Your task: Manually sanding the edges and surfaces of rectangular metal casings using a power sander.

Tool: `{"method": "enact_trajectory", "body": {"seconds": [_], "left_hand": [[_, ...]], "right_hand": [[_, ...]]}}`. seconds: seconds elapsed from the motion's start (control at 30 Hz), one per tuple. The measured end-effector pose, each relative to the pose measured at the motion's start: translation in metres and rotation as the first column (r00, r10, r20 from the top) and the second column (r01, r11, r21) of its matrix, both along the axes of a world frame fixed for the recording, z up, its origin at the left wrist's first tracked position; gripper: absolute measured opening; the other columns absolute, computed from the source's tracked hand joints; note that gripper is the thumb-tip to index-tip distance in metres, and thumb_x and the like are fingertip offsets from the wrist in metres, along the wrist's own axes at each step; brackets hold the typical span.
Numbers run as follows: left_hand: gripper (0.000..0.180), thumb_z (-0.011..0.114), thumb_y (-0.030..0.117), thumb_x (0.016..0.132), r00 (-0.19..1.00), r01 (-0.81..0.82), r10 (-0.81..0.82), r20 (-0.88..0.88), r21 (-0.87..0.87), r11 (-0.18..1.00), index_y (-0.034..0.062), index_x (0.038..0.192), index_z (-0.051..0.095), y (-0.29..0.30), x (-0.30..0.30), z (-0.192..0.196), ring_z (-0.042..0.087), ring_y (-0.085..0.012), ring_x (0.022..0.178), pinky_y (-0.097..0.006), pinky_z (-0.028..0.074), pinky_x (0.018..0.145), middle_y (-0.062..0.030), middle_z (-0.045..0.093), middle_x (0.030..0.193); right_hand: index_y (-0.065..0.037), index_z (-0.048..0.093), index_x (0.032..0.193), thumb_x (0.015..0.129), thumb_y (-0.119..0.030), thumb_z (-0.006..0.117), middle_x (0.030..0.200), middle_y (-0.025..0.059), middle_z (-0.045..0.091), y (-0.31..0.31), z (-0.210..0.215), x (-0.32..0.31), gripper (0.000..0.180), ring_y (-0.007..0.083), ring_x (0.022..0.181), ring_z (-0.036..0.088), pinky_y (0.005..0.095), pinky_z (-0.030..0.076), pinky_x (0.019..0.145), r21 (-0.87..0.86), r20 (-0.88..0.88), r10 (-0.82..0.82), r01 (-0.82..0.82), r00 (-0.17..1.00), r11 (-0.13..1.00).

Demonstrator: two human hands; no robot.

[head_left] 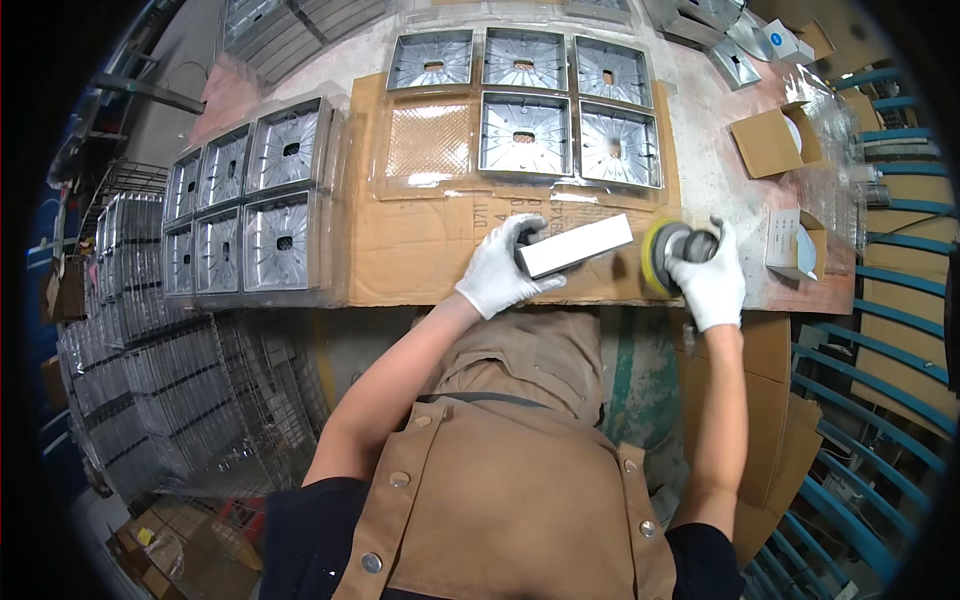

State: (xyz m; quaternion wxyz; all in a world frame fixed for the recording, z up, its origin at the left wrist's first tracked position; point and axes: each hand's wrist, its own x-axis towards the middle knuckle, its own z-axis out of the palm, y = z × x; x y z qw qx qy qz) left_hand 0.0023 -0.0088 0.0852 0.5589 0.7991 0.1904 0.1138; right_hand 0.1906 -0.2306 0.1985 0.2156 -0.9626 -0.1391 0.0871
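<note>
Gripping the white-faced block (578, 247) by its left end, the left hand (502, 265), in a white glove, has its fingers curled around that end; the block is tilted, right end higher, over the cardboard sheet (400, 255) near the front edge of the desk (705, 130); the right hand (714, 280), gloved too, has its fingers wrapped over the dark body of a round power tool (680, 246), whose yellow-rimmed pad faces the block and stands apart from it.

The block looks stiff, with straight edges and a flat, smooth face that would probably mark easily; whether it is hollow metal like the square housings (524, 134) in the clear tray (430, 140) cannot be told from this side; if so, it should be moderate in weight and unlikely to bend, though its corners may be sharp; smooth faces could slip against glove cloth, so a firm hold on the edges or the end, clear of the white face, seems best; with one end held, the free end may twist under a sideways push; the tool is likely the heavier, best palmed over its rounded body, fingers clear of the pad.
</note>
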Motion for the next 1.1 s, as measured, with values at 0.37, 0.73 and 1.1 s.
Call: {"method": "enact_trajectory", "body": {"seconds": [0.37, 0.73, 1.1], "left_hand": [[0.042, 0.081, 0.026, 0.08, 0.959, 0.243, -0.112, -0.262, 0.551, 0.798, 0.0084, 0.11, 0.059, -0.031, 0.055, 0.071, 0.068, -0.0372, 0.092, -0.048, 0.055, 0.078, -0.016, 0.069, 0.095], [0.036, 0.081, 0.024, 0.079, 0.956, 0.257, -0.138, -0.258, 0.514, 0.818, 0.0107, 0.106, 0.062, -0.042, 0.034, 0.069, 0.067, -0.0357, 0.094, -0.047, 0.055, 0.079, -0.0144, 0.069, 0.097], [0.013, 0.061, 0.01, 0.079, 0.961, 0.216, -0.269, -0.054, 0.753, 0.621, 0.0155, 0.09, 0.059, -0.035, 0.003, 0.06, 0.059, -0.0276, 0.078, -0.042, 0.048, 0.066, -0.0058, 0.056, 0.082]], "right_hand": [[-0.02, 0.044, 0.148, 0.073, -0.032, 0.086, 0.129, 0.0174, 0.06, -0.016, -0.023, -0.046, 0.087, 0.0395, 0.111, 0.066, 0.0456, 0.053, 0.095, -0.109, -0.033, -0.029, 0.025, 0.999, 0.994], [-0.021, 0.043, 0.148, 0.074, -0.033, 0.085, 0.129, 0.0164, 0.059, -0.02, -0.03, -0.05, 0.086, 0.0397, 0.11, 0.066, 0.046, 0.053, 0.094, -0.138, -0.008, -0.028, 0.027, 1.0, 0.99], [-0.022, 0.044, 0.148, 0.074, -0.033, 0.084, 0.128, 0.0161, 0.059, -0.022, -0.033, -0.054, 0.085, 0.0392, 0.11, 0.066, 0.0456, 0.053, 0.094, -0.135, 0.003, -0.018, 0.018, 1.0, 0.991]]}}
